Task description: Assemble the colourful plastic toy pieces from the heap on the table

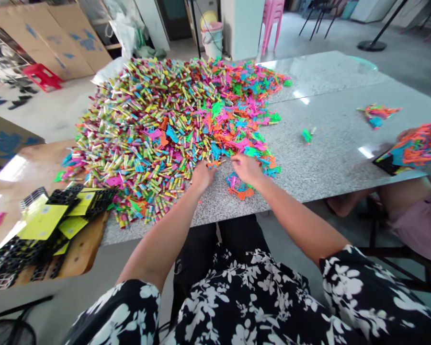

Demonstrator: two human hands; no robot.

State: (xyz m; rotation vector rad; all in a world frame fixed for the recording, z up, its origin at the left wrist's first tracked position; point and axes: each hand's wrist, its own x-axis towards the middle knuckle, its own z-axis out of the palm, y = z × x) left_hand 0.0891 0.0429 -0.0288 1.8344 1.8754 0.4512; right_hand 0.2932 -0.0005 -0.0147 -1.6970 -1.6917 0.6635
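You get bright, diffuse light, with small white reflections on your grey surface (pixel 316 167) and broader glare on the wooden surface (pixel 52 160) at left. Beneath, shade falls softly. Fine detail in the piled pieces (pixel 143 110) smears; wide-angle distortion stretches your sleeves (pixel 377 292).

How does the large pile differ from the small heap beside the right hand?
The large pile spreads widely; the small heap is compact. The large pile shows many small tubes, while the small heap shows none clearly. Both include bright pink, blue and orange pieces.
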